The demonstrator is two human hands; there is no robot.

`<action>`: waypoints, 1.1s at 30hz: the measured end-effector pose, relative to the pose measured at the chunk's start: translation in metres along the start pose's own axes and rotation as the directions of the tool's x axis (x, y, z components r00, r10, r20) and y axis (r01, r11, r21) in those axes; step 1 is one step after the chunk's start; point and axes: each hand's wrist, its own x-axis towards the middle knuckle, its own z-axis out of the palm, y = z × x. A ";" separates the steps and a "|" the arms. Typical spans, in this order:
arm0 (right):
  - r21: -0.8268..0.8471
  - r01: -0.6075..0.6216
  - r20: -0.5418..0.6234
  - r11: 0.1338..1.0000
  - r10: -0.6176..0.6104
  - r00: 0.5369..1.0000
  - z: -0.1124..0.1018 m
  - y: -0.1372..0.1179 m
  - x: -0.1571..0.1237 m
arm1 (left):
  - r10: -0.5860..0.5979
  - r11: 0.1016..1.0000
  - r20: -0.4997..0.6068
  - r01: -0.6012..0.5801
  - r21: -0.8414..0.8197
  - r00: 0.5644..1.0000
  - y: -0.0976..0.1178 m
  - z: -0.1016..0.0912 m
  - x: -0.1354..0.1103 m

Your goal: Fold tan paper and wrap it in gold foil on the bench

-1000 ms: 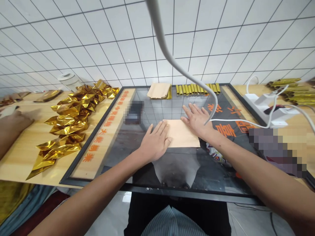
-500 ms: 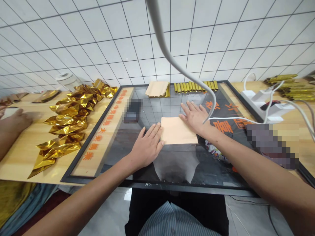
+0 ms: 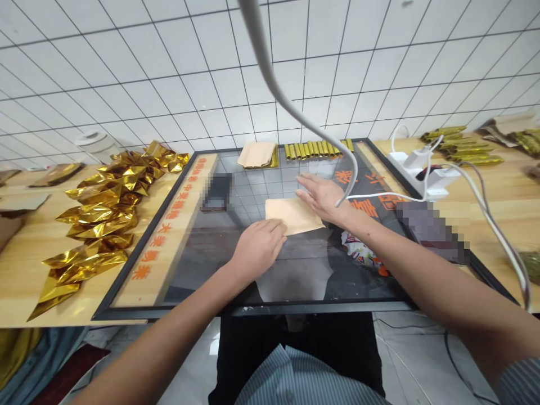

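Note:
A beige paper piece (image 3: 293, 214) lies on the dark glass panel (image 3: 211, 247) in front of me. My left hand (image 3: 260, 246) is at its near left edge, fingers curled together with the paper edge at their tips. The fingertips' underside is hidden. My right hand (image 3: 323, 197) rests at the paper's right side, fingers stretched out, the palm side hidden. Beyond the hands sit a small stack of beige papers (image 3: 257, 154) with gold showing at its side and a row of rolled gold tubes (image 3: 316, 149).
Folded gold foil pieces (image 3: 105, 211) are piled on the wooden table (image 3: 25, 281) at left. A blurred dark object (image 3: 217, 191) lies on the glass. Right of it are a white power strip (image 3: 422, 171), more gold rolls (image 3: 459, 149) and a grey cable (image 3: 291, 107) hanging across.
My left hand has gone from lying flat to curled at the paper's near edge. The paper's visible area is smaller. The view has shifted, and another person's hands at far left have left it.

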 end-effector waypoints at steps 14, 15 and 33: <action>0.069 0.376 0.392 0.924 -0.372 0.842 -0.039 -0.046 -0.024 | -0.059 0.995 -0.037 0.055 -0.086 0.998 0.000 0.009 -0.006; 0.065 0.383 0.404 0.922 -0.375 0.835 -0.039 -0.046 -0.024 | -0.055 0.995 -0.036 0.052 -0.083 0.998 -0.002 0.010 -0.007; -0.040 0.385 0.333 0.922 -0.350 0.875 -0.035 -0.036 -0.018 | -0.037 0.999 -0.294 0.036 -0.011 0.955 -0.016 0.006 -0.017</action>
